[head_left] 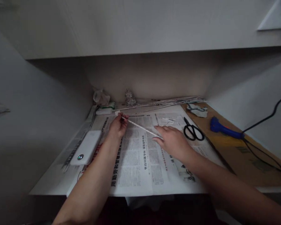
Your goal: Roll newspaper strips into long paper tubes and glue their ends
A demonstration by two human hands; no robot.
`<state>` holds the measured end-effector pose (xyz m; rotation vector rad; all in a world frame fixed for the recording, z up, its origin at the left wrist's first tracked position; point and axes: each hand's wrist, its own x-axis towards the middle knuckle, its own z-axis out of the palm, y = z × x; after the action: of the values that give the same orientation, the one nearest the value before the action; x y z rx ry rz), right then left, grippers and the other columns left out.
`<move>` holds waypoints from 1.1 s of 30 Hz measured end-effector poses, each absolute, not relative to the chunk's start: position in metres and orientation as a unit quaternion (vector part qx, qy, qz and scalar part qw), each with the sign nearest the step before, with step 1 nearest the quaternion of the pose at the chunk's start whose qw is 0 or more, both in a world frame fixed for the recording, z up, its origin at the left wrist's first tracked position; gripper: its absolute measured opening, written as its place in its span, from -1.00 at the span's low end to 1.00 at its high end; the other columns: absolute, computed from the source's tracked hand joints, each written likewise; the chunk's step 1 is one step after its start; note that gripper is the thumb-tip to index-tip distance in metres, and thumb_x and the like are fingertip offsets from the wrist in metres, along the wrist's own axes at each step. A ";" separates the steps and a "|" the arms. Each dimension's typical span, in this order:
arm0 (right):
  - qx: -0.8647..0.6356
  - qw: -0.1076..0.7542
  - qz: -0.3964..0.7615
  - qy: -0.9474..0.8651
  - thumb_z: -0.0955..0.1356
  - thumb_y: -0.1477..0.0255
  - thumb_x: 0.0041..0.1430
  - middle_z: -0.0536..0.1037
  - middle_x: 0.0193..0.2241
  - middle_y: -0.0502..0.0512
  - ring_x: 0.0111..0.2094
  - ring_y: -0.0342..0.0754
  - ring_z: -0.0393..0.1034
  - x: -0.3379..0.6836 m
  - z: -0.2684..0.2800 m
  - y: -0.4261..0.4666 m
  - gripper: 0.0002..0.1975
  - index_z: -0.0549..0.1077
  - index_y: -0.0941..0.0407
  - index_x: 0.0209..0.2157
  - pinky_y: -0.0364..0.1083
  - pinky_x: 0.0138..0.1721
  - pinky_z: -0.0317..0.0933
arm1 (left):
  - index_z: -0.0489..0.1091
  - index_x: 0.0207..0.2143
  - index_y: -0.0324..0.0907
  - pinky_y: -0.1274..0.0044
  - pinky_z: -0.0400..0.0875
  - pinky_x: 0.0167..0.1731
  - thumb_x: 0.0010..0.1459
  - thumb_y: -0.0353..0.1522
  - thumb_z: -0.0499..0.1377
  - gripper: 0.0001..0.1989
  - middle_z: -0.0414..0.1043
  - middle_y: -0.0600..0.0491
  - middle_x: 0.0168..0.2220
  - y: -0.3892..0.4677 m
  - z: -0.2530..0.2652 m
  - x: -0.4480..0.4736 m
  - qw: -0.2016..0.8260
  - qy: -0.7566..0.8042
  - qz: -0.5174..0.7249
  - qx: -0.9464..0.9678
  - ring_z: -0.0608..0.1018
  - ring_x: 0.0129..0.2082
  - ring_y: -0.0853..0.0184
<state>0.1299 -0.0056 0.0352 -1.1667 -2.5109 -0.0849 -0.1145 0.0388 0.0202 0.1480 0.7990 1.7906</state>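
A thin, pale rolled-paper stick slants above the newspaper, between my two hands. My left hand is closed on its far left end, fingertips pinching it. Just past those fingers shows a small white flap. At the stick's other end is my right hand, thumb and fingers stretched apart, with the stick running into the gap between them. Black-handled scissors lie to the right of this hand. Small white paper scraps are just beyond it.
A white power bank lies left of my left forearm. On the cardboard at right rest a blue glue gun with a black cord and a crumpled scrap. Along the back are several paper sticks, twine and a plastic bag.
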 end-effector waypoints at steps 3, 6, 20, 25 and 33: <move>-0.448 0.120 -0.003 -0.886 0.23 0.26 0.22 0.47 -0.49 0.16 -0.46 0.01 0.32 0.132 0.034 0.000 -0.73 0.45 0.13 -0.33 -0.06 -0.45 0.09 | 0.30 -0.47 -0.27 0.76 0.24 -0.71 0.27 -0.41 -0.05 -0.73 0.30 0.08 -0.60 0.039 0.020 -0.117 0.568 0.312 0.759 0.062 0.44 -0.59 0.50; -0.451 0.142 0.089 -0.877 0.16 0.25 0.26 0.43 -0.54 0.12 -0.51 -0.05 0.28 0.133 0.035 0.003 -0.66 0.43 0.12 -0.42 -0.09 -0.47 0.04 | 0.29 -0.47 -0.26 0.75 0.20 -0.72 0.27 -0.40 -0.06 -0.73 0.28 0.09 -0.59 0.039 0.020 -0.120 0.574 0.283 0.765 0.073 0.41 -0.60 0.51; -0.435 0.145 0.161 -0.874 0.19 0.15 0.22 0.41 -0.53 0.09 -0.49 -0.07 0.26 0.133 0.032 0.011 -0.66 0.40 0.11 -0.35 -0.13 -0.48 0.01 | 0.29 -0.45 -0.23 0.73 0.14 -0.71 0.26 -0.33 -0.02 -0.75 0.25 0.14 -0.60 0.038 0.021 -0.126 0.570 0.248 0.778 0.090 0.39 -0.60 0.53; -0.457 0.131 0.003 -0.880 0.11 0.30 0.30 0.47 -0.47 0.17 -0.41 -0.01 0.33 0.125 0.029 0.004 -0.68 0.38 0.14 -0.35 -0.11 -0.42 0.02 | 0.23 -0.49 -0.19 0.61 0.32 -0.53 0.26 -0.23 -0.07 -0.69 0.19 0.19 -0.67 0.039 0.021 -0.123 0.542 0.263 0.796 0.058 0.35 -0.65 0.49; -0.408 0.118 0.579 -0.695 0.14 0.09 0.23 0.13 -0.67 -0.11 -0.69 -0.22 -0.06 0.122 0.026 0.009 -0.59 0.35 0.12 -0.38 -0.20 -0.66 -0.12 | 0.13 -0.55 -0.18 0.68 0.05 -0.72 0.29 -0.26 -0.13 -0.65 0.00 0.21 -0.71 0.039 0.028 -0.125 0.532 0.195 0.822 0.060 0.11 -0.75 0.54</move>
<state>0.1218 0.0089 0.0262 -1.1943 -2.0337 1.6946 -0.1253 0.0392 0.0281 0.1430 0.4645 1.9597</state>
